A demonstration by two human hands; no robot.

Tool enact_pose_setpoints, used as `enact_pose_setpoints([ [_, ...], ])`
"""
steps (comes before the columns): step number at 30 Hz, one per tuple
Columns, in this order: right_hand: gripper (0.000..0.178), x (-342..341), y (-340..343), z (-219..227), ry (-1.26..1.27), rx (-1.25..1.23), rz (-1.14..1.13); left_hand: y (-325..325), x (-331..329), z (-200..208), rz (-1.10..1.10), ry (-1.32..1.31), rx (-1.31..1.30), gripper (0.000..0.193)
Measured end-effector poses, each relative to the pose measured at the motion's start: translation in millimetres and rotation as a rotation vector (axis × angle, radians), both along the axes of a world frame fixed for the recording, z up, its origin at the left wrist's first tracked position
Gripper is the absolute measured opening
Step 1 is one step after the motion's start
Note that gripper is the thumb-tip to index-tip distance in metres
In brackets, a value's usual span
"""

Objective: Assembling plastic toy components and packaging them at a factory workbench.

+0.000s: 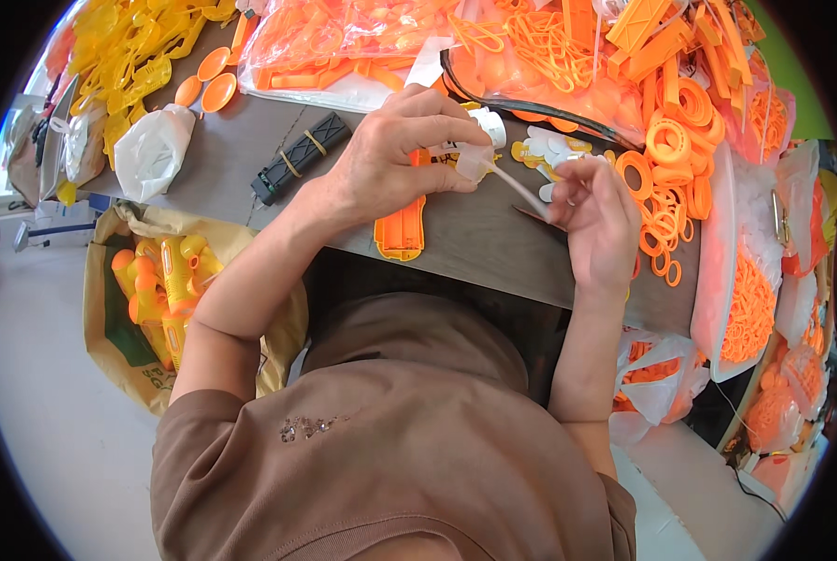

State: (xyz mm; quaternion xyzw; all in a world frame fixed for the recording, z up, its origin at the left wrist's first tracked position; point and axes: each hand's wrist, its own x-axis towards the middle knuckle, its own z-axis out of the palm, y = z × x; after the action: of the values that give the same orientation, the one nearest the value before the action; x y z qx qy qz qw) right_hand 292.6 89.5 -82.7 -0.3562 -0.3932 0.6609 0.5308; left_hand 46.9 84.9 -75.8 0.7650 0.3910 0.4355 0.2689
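Note:
Over the table's front edge, my left hand (395, 154) pinches a small translucent white cup (475, 164) between thumb and fingers. A thin pale stick (519, 190) runs from the cup to my right hand (598, 215), whose fingers are closed on its other end. Just behind the cup is a small white bottle (490, 127), partly hidden by my left fingers. Below my left hand lies a long orange plastic casing (400, 224), its upper part covered by the hand. Flat white and yellow pieces (549, 154) are scattered beyond my right fingers.
A black ribbed part with a rubber band (302, 157) and a white plastic bag (154, 150) lie left. Orange rings (669, 140) and bagged orange parts (344, 37) crowd the right and back. A sack (110, 309) of yellow-orange pieces stands at lower left.

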Motion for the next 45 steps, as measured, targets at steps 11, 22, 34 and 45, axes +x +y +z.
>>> enact_pose_setpoints([
  [11, 0.009, -57, -12, 2, -0.634, 0.286, 0.010, -7, -2, 14, -0.035, 0.113, -0.042, 0.036],
  [22, 0.034, -52, -14, -11, -0.383, 0.013, -0.011, 5, -4, 0, -0.097, 0.164, 0.009, 0.022],
  [34, 0.032, -60, -23, -5, -0.088, -0.170, 0.148, 1, -15, -4, -0.066, 0.186, 0.104, 0.023],
  [45, 0.026, -70, -35, -14, 0.074, -0.206, 0.071, -3, -26, 4, -0.043, 0.143, -0.157, 0.026],
])
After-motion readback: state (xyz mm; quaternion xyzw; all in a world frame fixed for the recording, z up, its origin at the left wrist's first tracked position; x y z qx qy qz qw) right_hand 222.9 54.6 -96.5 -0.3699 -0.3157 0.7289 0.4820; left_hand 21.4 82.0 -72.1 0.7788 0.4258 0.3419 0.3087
